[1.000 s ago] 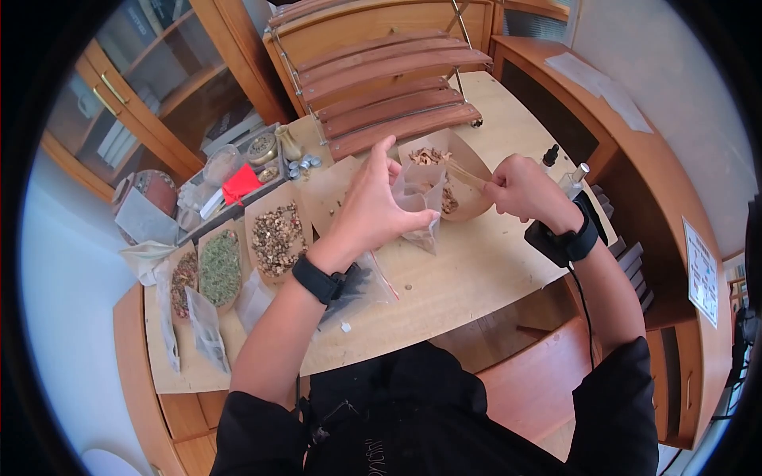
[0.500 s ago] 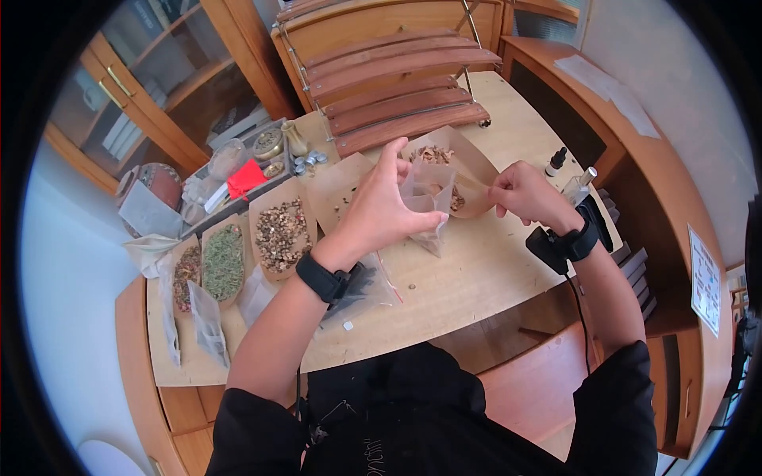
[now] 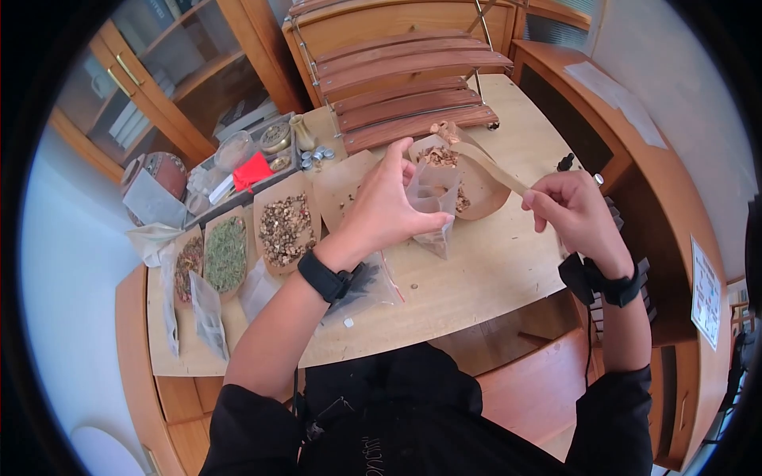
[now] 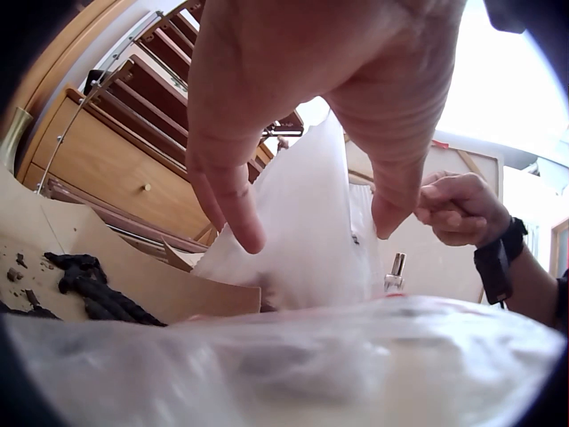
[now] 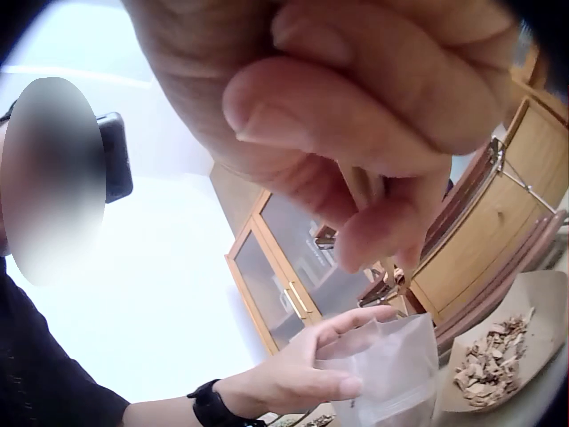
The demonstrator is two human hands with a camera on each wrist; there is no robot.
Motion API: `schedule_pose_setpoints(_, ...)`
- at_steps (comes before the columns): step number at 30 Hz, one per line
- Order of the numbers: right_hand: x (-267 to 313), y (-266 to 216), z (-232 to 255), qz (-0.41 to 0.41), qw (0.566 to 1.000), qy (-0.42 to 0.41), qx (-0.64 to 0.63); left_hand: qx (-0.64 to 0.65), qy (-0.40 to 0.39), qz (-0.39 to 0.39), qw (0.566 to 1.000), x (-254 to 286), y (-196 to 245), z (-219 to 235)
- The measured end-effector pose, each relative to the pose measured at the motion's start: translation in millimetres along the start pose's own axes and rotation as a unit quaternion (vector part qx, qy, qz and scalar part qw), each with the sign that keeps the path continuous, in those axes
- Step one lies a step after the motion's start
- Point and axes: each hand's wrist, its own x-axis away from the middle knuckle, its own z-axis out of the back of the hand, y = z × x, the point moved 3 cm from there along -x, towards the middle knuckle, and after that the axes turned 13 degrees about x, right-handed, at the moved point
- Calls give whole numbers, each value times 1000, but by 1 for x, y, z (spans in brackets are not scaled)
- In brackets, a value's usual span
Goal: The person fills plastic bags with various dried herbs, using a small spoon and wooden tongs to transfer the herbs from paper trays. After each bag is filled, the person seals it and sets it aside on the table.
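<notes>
My left hand point(image 3: 386, 202) holds a small translucent white drawstring-style bag point(image 3: 433, 208) upright, thumb on the near side and fingers around its far side, its mouth facing up. In the right wrist view, the bag point(image 5: 391, 369) stands beside a paper tray. My right hand point(image 3: 573, 208) pinches the end of pale wooden tongs point(image 3: 496, 170). At their far tip, a clump of dried brown chips point(image 3: 448, 132) is raised above the boat-shaped brown paper tray point(image 3: 488, 198). More chips point(image 5: 489, 365) lie inside that tray.
Leftward stand more paper trays with brown-and-pale pieces point(image 3: 286, 230), green herb point(image 3: 226, 254) and reddish bits point(image 3: 189, 270). A zip bag point(image 3: 369, 285) lies under my left wrist. Behind is a folding slatted wooden rack point(image 3: 413, 95); a dropper bottle point(image 3: 565, 163) stands right.
My right hand has moved right and turned, lifting the tongs with chips up from the tray. My left hand keeps its hold on the bag. The head view has shifted slightly.
</notes>
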Motion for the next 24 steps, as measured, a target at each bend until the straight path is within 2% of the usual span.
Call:
schedule_pose_setpoints(1, 3, 1, 0, 37, 999, 16, 16, -2, -1, -2, 1000, 0, 1, 0)
schedule_pose_setpoints(4, 16, -18, 3, 32, 999, -15, 13, -11, -2, -5, 1000, -1, 1, -1)
schedule_pose_setpoints(6, 17, -19, 2, 30, 999, -15, 19, -17, -2, -8, 1000, -1, 1, -2)
schedule_pose_setpoints(8, 16, -19, 0, 66, 996, -4, 54, -14, -4, -17, 1000, -2, 2, -3)
schedule_pose_setpoints(15, 17, -18, -5, 71, 994, -13, 87, -6, 1, -28, 1000, -2, 1, -5)
schedule_pose_setpoints(20, 11, -26, -3, 114, 983, -16, 141, -13, -6, -28, 1000, -2, 5, -5)
schedule_pose_setpoints(24, 6, -32, 1, 115, 981, -34, 151, 6, -15, -35, 999, -4, 1, -7)
